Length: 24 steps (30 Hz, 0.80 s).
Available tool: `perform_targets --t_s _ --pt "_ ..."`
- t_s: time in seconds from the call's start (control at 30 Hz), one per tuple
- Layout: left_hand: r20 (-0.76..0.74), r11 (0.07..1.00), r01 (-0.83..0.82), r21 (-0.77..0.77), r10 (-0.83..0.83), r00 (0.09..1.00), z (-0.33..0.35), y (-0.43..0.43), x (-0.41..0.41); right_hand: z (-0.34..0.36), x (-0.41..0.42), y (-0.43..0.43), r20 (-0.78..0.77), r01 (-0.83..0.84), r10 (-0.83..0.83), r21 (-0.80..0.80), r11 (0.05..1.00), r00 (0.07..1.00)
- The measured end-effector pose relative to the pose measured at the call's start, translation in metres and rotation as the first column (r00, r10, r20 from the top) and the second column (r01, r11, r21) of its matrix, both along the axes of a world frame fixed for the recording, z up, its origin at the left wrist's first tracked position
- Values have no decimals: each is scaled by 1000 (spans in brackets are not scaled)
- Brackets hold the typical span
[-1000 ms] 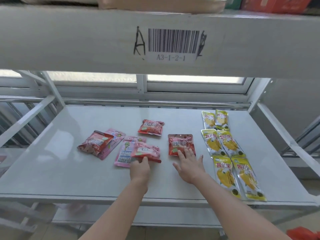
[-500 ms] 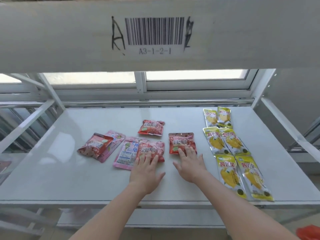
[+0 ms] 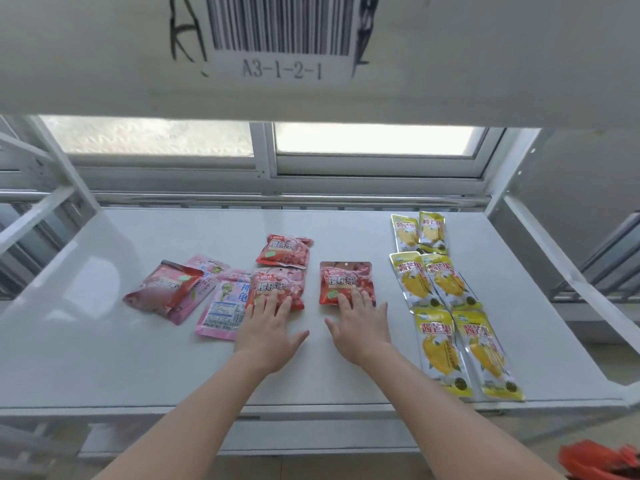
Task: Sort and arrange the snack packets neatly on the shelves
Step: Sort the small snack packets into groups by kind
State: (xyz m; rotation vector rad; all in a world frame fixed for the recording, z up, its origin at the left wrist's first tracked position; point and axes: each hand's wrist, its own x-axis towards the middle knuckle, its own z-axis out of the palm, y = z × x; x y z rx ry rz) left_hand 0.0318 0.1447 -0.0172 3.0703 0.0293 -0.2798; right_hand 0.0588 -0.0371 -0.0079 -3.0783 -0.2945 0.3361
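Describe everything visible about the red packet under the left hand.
The red packet is a glossy, slightly puffed pouch with white printed characters, a small green patch and a hang hole at its top edge. It lies flat and roughly upright on the white shelf. The left hand rests its fingertips on the lower half. Its left edge overlaps a pink packet, and its top sits close to another red packet.

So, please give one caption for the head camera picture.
Both hands press flat on red packets beside yellow packets.
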Motion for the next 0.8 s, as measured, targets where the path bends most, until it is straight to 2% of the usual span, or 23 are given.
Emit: perform_targets --t_s 0.2,0.37,0.5,0.6,0.8 --pt "25 997 48 -62 -46 999 4 13 -5 1 -10 14 71 -4 5 -2 1000 997" --pt "88 994 71 -80 -64 994 16 40 -11 6 -15 16 99 -41 50 -87 995 994" --pt "92 995 -103 -8 103 990 25 110 -8 7 -18 19 124 -28 47 -149 988 991" --pt "87 969 -234 73 228 970 28 163 -6 9 -17 30 130 35 -20 -115 993 991" --pt "44 941 -339 -9 339 940 25 210 3 9 -22 69 253 12 29 -157 988 967"
